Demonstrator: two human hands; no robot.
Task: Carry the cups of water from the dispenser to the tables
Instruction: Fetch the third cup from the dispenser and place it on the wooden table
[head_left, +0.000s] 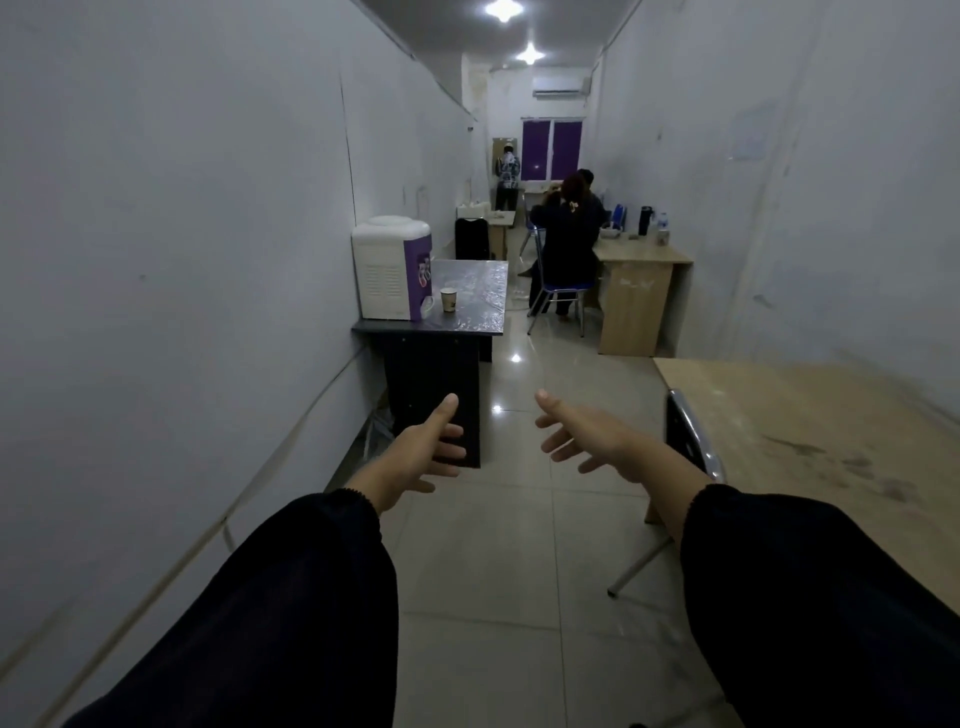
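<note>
Black sleeves are covering both forearms, and the lower frame edge is cutting them off. Beside the white and purple water dispenser (392, 267), the small paper cup (449, 300) is standing on the dark glossy table (467, 312), its contents impossible to make out. It is sitting well ahead of the left hand (423, 447) and right hand (589, 441), both reaching forward with fingers spread wide, holding nothing. Pale floor tiles are gleaming down the narrow white-walled room.

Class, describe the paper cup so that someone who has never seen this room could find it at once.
Along the left wall stands a dark table with a white and purple dispenser on it. The cup stands upright just right of the dispenser's base. It is the only small pale cup there, with a dark mark on its side.
</note>
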